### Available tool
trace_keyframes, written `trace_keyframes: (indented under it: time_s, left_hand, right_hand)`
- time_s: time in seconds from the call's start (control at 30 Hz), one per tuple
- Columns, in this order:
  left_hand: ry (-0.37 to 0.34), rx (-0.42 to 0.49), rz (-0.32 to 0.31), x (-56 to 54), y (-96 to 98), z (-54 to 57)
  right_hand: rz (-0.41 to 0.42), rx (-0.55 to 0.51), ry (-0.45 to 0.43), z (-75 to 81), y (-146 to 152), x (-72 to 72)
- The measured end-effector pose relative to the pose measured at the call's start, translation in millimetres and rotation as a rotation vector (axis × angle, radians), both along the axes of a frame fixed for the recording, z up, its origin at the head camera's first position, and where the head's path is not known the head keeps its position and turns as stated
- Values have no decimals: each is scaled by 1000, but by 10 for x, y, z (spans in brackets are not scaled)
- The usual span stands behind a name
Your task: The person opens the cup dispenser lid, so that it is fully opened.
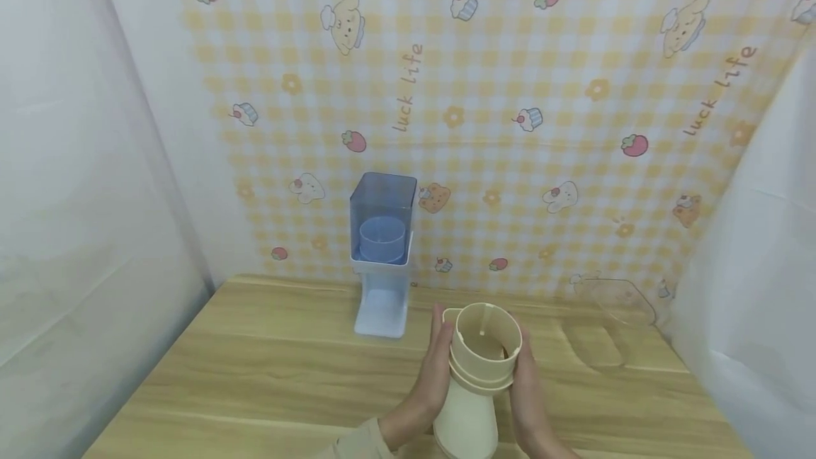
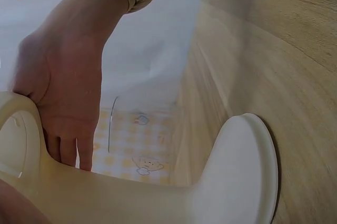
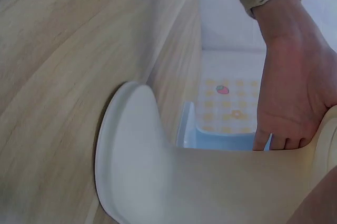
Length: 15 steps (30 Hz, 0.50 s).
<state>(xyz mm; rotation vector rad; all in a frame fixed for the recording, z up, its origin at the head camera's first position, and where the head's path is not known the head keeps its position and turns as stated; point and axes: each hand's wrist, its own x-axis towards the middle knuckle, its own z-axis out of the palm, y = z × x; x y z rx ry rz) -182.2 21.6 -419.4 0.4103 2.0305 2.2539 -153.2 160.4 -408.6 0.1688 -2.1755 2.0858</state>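
A cream plastic stand (image 1: 486,365) has a wide, round, hollow top, a narrower neck and a flared foot (image 3: 138,150). The foot sits at the tabletop. My left hand (image 1: 434,374) holds the left side of its top. From the right, my right hand (image 1: 525,395) grips the same top. In the left wrist view, the right hand (image 2: 66,71) has its fingers (image 2: 84,153) running behind the stand. Seen from the right wrist, the left hand (image 3: 295,76) likewise reaches behind it. The inside of the round top looks hollow.
A blue translucent dispenser (image 1: 382,253) on a pale blue base stands at the back, left of my hands. A clear plastic piece (image 1: 593,342) lies at the back right of the wooden table (image 1: 287,374). Behind hangs a yellow checked cloth (image 1: 491,69), with white sheets at both sides.
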Motion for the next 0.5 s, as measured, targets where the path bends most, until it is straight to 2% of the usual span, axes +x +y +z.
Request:
trace_keyframes:
  time_s: [0.5]
  left_hand:
    - [-40, -13, -26, 7, 89, -139]
  right_hand:
    - [-21, 24, 2, -120, 54, 59]
